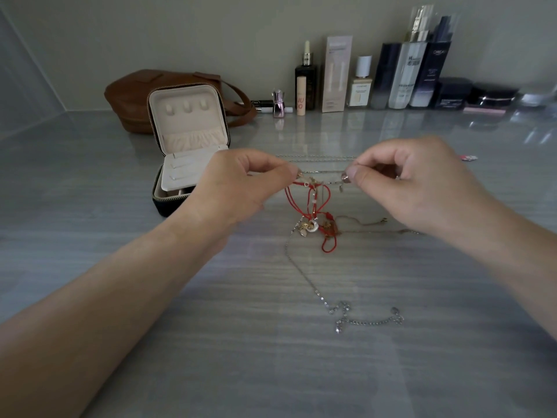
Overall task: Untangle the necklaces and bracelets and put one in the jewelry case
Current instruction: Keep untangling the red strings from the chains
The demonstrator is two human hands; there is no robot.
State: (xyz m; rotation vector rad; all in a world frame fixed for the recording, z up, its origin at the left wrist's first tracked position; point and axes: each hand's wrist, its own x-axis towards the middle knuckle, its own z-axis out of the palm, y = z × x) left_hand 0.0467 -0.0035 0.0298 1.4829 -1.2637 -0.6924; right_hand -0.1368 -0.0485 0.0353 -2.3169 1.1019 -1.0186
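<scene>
Right of the jewelry case [187,99], a light, limp chain [322,172] is pinched taut between left hand [241,182] and right hand [401,179]; seemingly snagged by red cords [288,197]; ends best gripped.

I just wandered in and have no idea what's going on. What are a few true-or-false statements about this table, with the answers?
1. The left hand and the right hand both pinch a thin chain stretched between them. True.
2. The jewelry case is zipped shut. False: it stands open.
3. The red cords hang tangled below that chain. True.
4. The brown bag sits right of the bottles. False: it sits left of them, behind the case.
</scene>
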